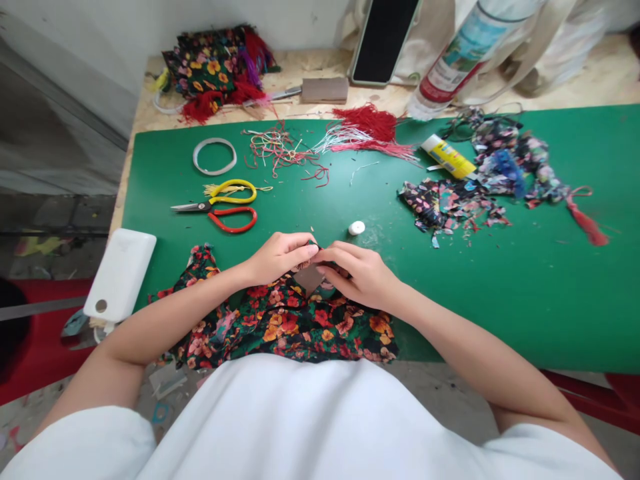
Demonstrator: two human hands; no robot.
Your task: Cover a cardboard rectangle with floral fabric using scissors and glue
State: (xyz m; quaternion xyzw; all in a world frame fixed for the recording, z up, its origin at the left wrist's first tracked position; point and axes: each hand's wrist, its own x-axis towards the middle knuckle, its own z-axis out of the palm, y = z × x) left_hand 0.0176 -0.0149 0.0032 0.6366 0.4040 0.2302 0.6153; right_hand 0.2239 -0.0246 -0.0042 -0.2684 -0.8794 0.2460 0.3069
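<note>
My left hand [287, 257] and my right hand [363, 273] meet at the front of the green mat, fingertips nearly touching. Both are closed in a pinch on a small grey-brown card [309, 279] and a dark bit of floral fabric at its upper edge. My fingers hide much of that piece. Beneath them spreads a crumpled black floral fabric [290, 327] with red and orange flowers, reaching over the table's front edge. A white glue stick cap [357, 228] stands just beyond my right hand. Scissors [220, 206] with one yellow and one red handle lie beyond my left hand.
On the green mat [500, 300] lie a clear ring [215, 157], thread scraps [280, 148], red and white tassels [370, 130], a yellow glue stick [449, 157] and fabric scraps [450, 203]. A phone [383, 40] and spray can [463, 57] stand behind; a white power bank [120, 273] sits left.
</note>
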